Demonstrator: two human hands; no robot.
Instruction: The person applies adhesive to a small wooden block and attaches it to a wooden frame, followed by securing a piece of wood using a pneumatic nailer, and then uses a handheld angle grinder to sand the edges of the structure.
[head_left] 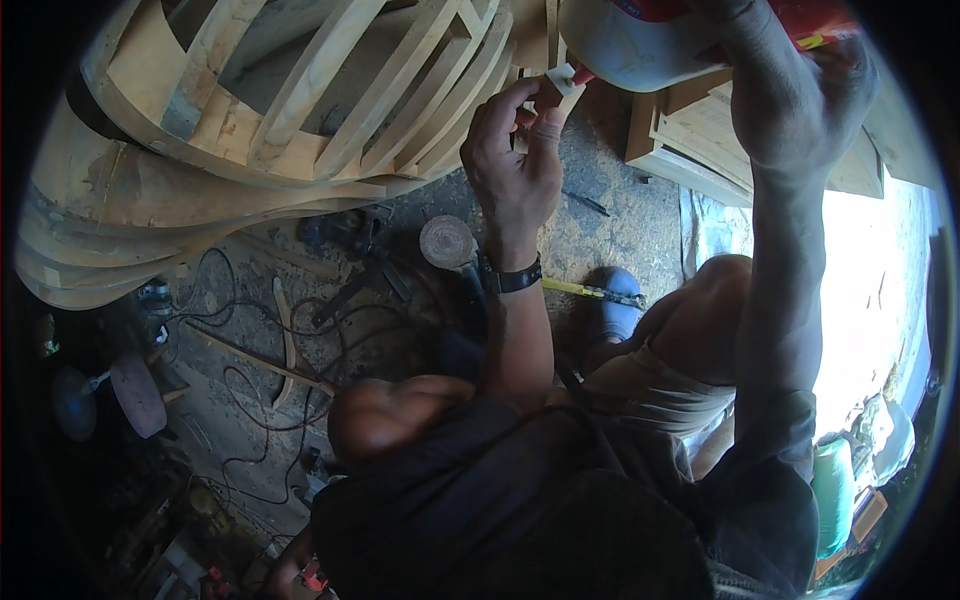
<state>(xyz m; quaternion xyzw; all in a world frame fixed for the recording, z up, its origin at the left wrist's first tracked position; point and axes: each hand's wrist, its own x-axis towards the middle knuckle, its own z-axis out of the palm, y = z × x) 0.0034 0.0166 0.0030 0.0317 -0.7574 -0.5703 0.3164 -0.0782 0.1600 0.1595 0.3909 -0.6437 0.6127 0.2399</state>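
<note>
Head view: the left hand [515,170] is by the right end of the wood frame [230,195]. Its grip pinches a small pale block [562,79], just right of the frame. The right hand [800,105] is farther right of the frame, with its grip around a white and red bottle [640,50]. The bottle's red tip [584,75] points at the block; I cannot tell if they touch. A wooden box [690,160] sits right of the frame.
</note>
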